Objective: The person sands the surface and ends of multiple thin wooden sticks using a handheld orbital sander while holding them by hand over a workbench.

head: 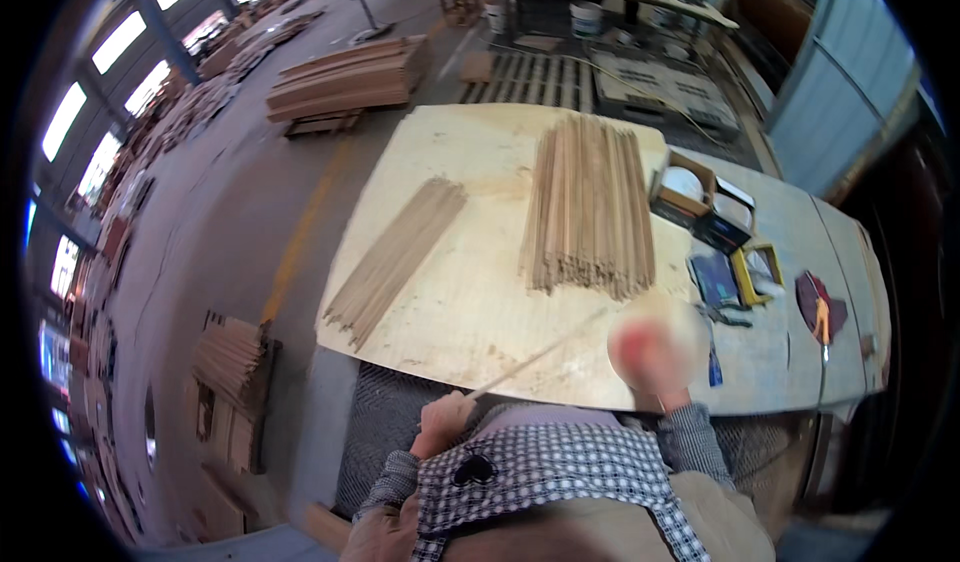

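Note:
My left hand (447, 416) is closed around the near end of a thin wooden strip (536, 356), which slants up and to the right over the table's near edge. My right hand (660, 363), at the near side of the table, is blurred; something reddish shows at its fingers, and I cannot tell what it is. A large bundle of wooden strips (589, 209) lies beyond my hands on the pale plywood tabletop (480, 262). To its left a smaller group of strips (397, 262) lies at a slant.
Open boxes (682, 187) with white contents, a yellow box (757, 273), pliers (724, 316) and an orange-handled tool (823, 318) on a dark red cloth lie at the right. Stacked boards (349, 78) stand on the floor beyond the table, with more boards (229, 359) at lower left.

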{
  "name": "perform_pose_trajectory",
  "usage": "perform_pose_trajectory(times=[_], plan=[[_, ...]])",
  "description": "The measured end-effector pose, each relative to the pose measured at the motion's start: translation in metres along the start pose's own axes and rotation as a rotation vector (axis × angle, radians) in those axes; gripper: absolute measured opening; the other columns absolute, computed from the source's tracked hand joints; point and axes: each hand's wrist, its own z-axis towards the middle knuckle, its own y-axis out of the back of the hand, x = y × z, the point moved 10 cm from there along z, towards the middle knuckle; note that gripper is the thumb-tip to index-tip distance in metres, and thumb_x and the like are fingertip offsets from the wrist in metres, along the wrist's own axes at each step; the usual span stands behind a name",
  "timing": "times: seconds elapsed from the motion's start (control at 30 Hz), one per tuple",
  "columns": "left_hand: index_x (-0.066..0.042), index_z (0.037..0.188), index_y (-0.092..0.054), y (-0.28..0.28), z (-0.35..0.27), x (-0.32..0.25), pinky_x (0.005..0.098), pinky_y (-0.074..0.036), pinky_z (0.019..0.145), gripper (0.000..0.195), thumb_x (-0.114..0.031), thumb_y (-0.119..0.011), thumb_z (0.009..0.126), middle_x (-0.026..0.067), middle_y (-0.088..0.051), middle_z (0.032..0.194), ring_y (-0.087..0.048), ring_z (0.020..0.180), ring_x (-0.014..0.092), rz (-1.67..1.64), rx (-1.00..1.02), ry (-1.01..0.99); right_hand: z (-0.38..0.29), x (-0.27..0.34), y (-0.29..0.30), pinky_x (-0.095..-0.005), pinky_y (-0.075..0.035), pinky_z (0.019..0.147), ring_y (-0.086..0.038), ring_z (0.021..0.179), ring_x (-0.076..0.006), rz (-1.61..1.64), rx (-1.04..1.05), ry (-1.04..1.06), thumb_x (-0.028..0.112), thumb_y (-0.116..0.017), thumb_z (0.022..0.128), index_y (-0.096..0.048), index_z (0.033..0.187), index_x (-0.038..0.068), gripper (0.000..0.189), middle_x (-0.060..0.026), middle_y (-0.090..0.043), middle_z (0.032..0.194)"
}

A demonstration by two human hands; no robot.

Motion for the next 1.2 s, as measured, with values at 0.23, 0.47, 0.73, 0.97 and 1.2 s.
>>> perform_pose_trajectory(times=[0.23, 0.47, 0.73, 0.97, 1.2], plan=[[-0.007, 0.078, -0.057, 0.020, 0.013, -0.052, 0.0439, -0.046, 0.055, 0.014, -0.020, -0.063, 0.078, 0.0118, -0.051, 0.079, -0.055, 0.073, 0.033, 0.152, -0.343, -0.349, 0.034, 0.021, 0.015, -0.0405, -0.047, 0.081, -0.058, 0.091, -0.0263, -0.298, -0.184, 0.113, 0.018, -0.053, 0.089, -0.055, 0.109, 0.005, 0.025, -0.0136, -0.059, 0.101], [-0.005, 0.091, -0.059, 0.024, 0.014, -0.063, 0.0401, -0.045, 0.064, 0.022, -0.019, -0.065, 0.076, 0.0118, -0.053, 0.084, -0.054, 0.079, 0.031, 0.187, -0.365, -0.467, 0.008, 0.132, 0.010, -0.0446, -0.038, 0.099, -0.050, 0.109, -0.0296, -1.191, 0.021, 0.572, 0.023, -0.052, 0.081, -0.054, 0.108, 0.001, 0.034, -0.0168, -0.054, 0.108], [-0.002, 0.133, -0.040, 0.105, 0.023, -0.231, 0.0575, -0.019, 0.106, 0.061, -0.027, -0.056, 0.080, 0.0169, -0.044, 0.133, -0.029, 0.133, 0.037, -0.003, -0.130, -0.755, -0.005, 0.204, -0.056, -0.0506, -0.022, 0.109, -0.041, 0.122, -0.0306, -1.105, 0.527, 0.746, 0.022, -0.052, 0.084, -0.064, 0.110, 0.003, 0.033, -0.0157, -0.057, 0.117], [-0.002, 0.130, -0.044, 0.074, -0.025, -0.323, 0.0642, -0.014, 0.104, 0.075, -0.062, -0.026, 0.089, 0.0159, -0.043, 0.137, -0.030, 0.134, 0.033, 0.239, 0.242, -1.132, 0.011, 0.200, -0.047, -0.0447, -0.015, 0.113, -0.028, 0.131, -0.0327, -0.073, 0.405, 0.598, 0.027, -0.051, 0.087, -0.046, 0.127, 0.003, 0.046, -0.0208, -0.040, 0.133], [-0.002, 0.137, -0.037, 0.081, -0.010, -0.290, 0.0653, -0.014, 0.104, 0.083, -0.067, -0.020, 0.087, 0.0146, -0.040, 0.141, -0.029, 0.135, 0.035, -0.060, 0.210, -1.025, -0.012, 0.214, -0.074, -0.0446, -0.014, 0.113, -0.027, 0.133, -0.0323, -0.085, 0.400, 0.662, 0.028, -0.052, 0.086, -0.042, 0.133, 0.006, 0.053, -0.0216, -0.037, 0.137]])
